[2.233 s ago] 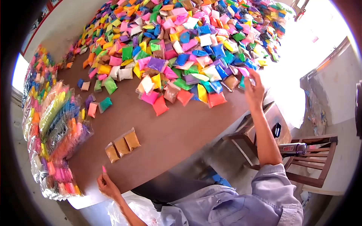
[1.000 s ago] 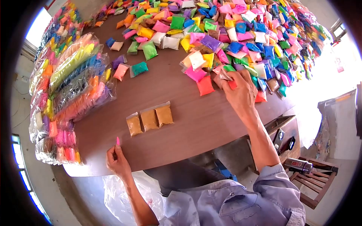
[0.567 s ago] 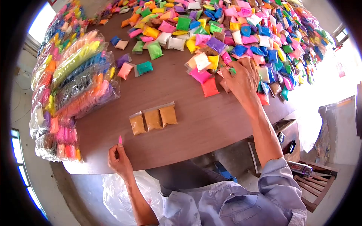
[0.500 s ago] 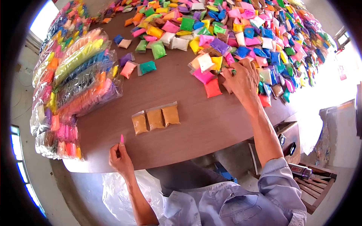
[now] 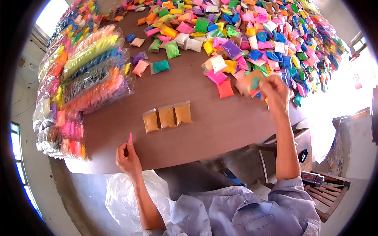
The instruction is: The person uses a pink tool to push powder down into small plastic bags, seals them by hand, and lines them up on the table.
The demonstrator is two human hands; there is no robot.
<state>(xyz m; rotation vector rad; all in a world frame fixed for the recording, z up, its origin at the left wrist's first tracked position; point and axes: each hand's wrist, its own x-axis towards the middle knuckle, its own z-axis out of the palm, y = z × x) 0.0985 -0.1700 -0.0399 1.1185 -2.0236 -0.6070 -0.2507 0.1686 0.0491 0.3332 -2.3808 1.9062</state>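
Brown packets (image 5: 167, 117) lie side by side on the table (image 5: 212, 126), probably set apart from the mixed heap (image 5: 204, 41) to group one colour. Well apart from the right hand (image 5: 277, 92), the left hand (image 5: 129, 159) pinches a pink piece (image 5: 130, 137) low, which leaves its tip free. At the heap's near edge, the right's fingertips grip a blurred packet (image 5: 249, 82), seemingly by its rim to spare the filling.
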